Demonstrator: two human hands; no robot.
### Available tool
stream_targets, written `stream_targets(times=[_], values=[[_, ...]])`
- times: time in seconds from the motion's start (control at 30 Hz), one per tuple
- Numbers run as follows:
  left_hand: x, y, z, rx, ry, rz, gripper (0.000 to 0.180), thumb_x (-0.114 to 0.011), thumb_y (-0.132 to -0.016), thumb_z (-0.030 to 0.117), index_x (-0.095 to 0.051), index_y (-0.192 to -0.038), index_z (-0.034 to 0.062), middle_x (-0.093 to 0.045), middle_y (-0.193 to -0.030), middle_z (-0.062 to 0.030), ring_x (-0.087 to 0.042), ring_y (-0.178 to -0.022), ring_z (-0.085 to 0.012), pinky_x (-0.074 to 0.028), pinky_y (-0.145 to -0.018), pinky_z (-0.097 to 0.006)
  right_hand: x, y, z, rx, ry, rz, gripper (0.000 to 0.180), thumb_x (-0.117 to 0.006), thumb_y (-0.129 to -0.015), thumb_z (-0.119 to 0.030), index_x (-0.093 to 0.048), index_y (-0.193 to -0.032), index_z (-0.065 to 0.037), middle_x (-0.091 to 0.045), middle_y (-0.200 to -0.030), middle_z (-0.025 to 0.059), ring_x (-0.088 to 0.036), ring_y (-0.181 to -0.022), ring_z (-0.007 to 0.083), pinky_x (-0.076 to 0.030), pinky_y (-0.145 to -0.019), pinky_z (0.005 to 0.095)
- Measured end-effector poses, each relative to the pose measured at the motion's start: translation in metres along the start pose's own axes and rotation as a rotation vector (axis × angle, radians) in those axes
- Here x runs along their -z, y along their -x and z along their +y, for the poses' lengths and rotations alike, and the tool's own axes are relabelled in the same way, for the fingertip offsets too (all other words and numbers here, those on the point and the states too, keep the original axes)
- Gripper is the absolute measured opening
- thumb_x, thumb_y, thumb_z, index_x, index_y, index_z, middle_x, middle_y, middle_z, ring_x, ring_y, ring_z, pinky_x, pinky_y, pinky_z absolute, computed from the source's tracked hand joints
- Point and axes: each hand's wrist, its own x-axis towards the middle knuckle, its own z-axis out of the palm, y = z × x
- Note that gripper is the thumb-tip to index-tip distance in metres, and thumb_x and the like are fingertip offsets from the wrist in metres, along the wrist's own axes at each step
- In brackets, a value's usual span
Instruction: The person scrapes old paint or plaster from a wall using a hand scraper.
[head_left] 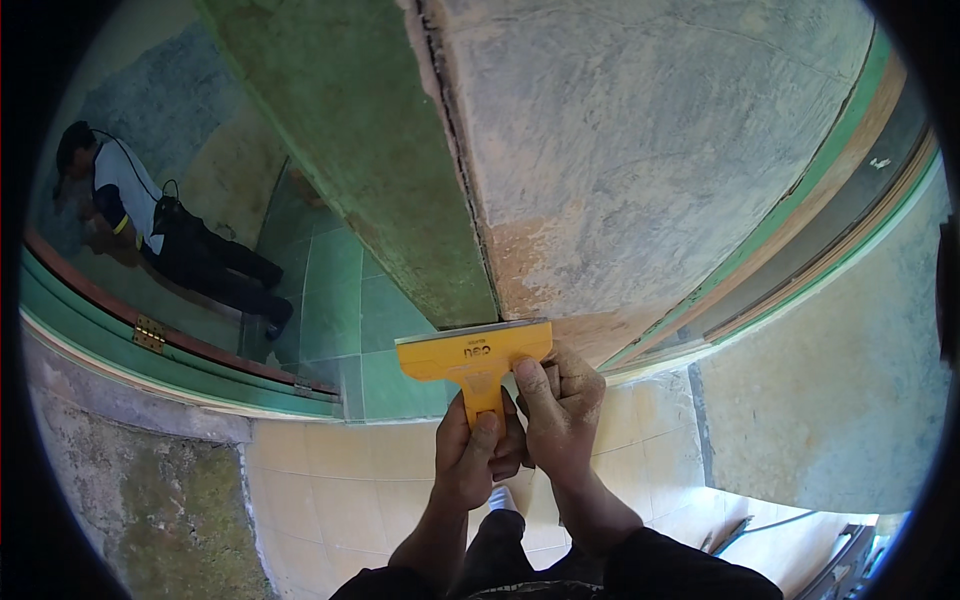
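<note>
A yellow wall scraper (432, 361) with a wide metal blade is in front of me. My left hand (468, 455) is closed around its handle, thumb pressed along the yellow plastic. With its thumb on the right part of the head, my right hand (562, 405) grips the scraper too, its fingers bent behind. The blade lies across the spot where a green-painted post (365, 150) meets a grey plastered wall (650, 150); I cannot tell whether it touches. A rough crack runs along that joint, and brownish bare plaster (522, 265) shows just beyond the blade.
At the left, past a green doorway, another person (180, 210) stands facing a patchy wall. A door edge with a brass hinge (149, 334) curves below them. Green tiles (335, 290) cover that floor; beige tiles (340, 500) lie beneath me. A wood-framed opening (800, 260) is at the right.
</note>
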Motion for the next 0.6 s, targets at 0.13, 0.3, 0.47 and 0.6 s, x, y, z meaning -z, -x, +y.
stream_targets(times=[0.13,0.3,0.47,0.6], values=[[-0.005,0.003,-0.006,-0.045,-0.074,0.086,0.025,-0.041,-0.098,0.025,-0.043,-0.103,0.0017,-0.043,-0.063,0.0007,-0.032,-0.045,-0.0020,-0.026,-0.039,-0.017,0.001,0.001,0.013,0.030,0.050,0.017,0.018,-0.056,-0.090,-0.010,-0.058,-0.086,0.007,-0.049,-0.058,-0.0027,-0.041,-0.052,0.0000,-0.031,-0.043,0.0168],[-0.006,0.003,-0.008,-0.083,-0.076,0.117,0.023,-0.042,-0.097,0.024,-0.044,-0.102,0.0014,-0.044,-0.064,0.0030,-0.033,-0.046,-0.0001,-0.026,-0.039,-0.016,-0.010,0.004,0.009,0.017,-0.008,0.127,0.019,-0.059,-0.087,-0.005,-0.058,-0.073,0.008,-0.051,-0.053,0.0000,-0.041,-0.053,0.0016,-0.032,-0.043,0.0216],[-0.019,-0.006,-0.001,-0.128,-0.120,0.136,0.024,-0.042,-0.097,0.024,-0.046,-0.102,0.0009,-0.045,-0.064,0.0031,-0.034,-0.046,0.0001,-0.027,-0.039,-0.015,-0.001,-0.002,0.006,0.108,0.060,0.024,0.019,-0.055,-0.091,-0.011,-0.059,-0.086,0.007,-0.055,-0.063,0.0015,-0.042,-0.051,0.0015,-0.033,-0.043,0.0170],[-0.012,0.004,-0.012,-0.136,-0.120,0.200,0.026,-0.043,-0.097,0.026,-0.046,-0.103,0.0012,-0.045,-0.064,0.0033,-0.034,-0.045,0.0002,-0.026,-0.038,-0.015,-0.001,0.006,0.017,0.066,0.143,0.046,0.018,-0.055,-0.090,-0.010,-0.059,-0.085,0.007,-0.054,-0.060,0.0000,-0.041,-0.051,0.0014,-0.031,-0.044,0.0168]])
